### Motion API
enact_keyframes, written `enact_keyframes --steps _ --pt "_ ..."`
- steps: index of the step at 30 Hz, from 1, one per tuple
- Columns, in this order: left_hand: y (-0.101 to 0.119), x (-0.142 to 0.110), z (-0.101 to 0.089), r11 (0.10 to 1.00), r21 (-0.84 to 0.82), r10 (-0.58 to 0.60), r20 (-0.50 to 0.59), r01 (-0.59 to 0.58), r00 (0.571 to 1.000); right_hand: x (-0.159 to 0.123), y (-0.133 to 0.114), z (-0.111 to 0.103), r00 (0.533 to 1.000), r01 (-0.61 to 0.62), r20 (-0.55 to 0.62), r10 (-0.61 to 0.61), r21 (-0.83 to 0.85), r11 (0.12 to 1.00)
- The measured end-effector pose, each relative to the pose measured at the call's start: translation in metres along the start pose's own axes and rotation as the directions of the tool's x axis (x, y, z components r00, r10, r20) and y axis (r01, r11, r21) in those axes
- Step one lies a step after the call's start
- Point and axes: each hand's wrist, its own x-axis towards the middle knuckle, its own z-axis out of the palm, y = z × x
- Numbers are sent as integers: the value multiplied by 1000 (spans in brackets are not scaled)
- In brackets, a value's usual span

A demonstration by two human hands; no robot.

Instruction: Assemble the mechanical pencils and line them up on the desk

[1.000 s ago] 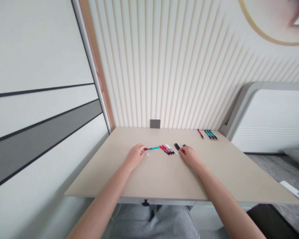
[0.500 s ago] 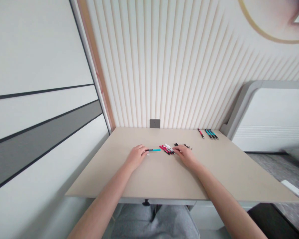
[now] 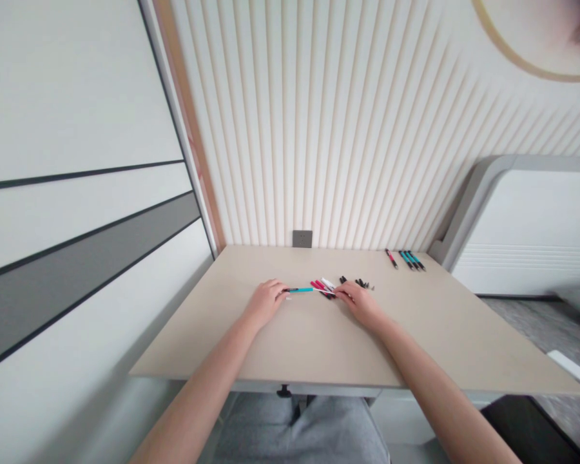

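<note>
My left hand is closed around the black end of a teal pen barrel, which points right over the desk. Between the fingers of my right hand is a thin white pen refill. Its left end meets the open right end of the barrel; how far it reaches inside cannot be seen. Red and white pen barrels lie in a small pile behind the refill, partly covered by my right hand. Close beyond that hand are several small black pen parts. A small pale piece rests by my left fingertips.
At the back right of the desk lie a red-and-black pen and a row of several teal-and-black pens. The ribbed wall with a dark socket bounds the far edge. A white cabinet panel stands left.
My right hand has brought the thin white refill up to the open end of the teal barrel. The left hand keeps its hold, almost unmoved. The view has shifted slightly.
</note>
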Motion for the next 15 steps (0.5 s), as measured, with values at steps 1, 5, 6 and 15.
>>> enact_keyframes --steps 1,5,6,15 --pt "0 0 0 1000 2 -3 3 3 1000 0 0 0 1000 -5 -4 5 0 1000" --pt "0 0 0 1000 -1 7 5 -7 1000 0 1 0 1000 8 1 -8 18 1000" --pt "0 0 0 1000 -4 12 3 -12 1000 0 0 0 1000 12 1 -12 22 1000" --pt "0 -1 2 998 59 33 11 -34 999 0 -2 0 999 28 22 -28 -5 1000"
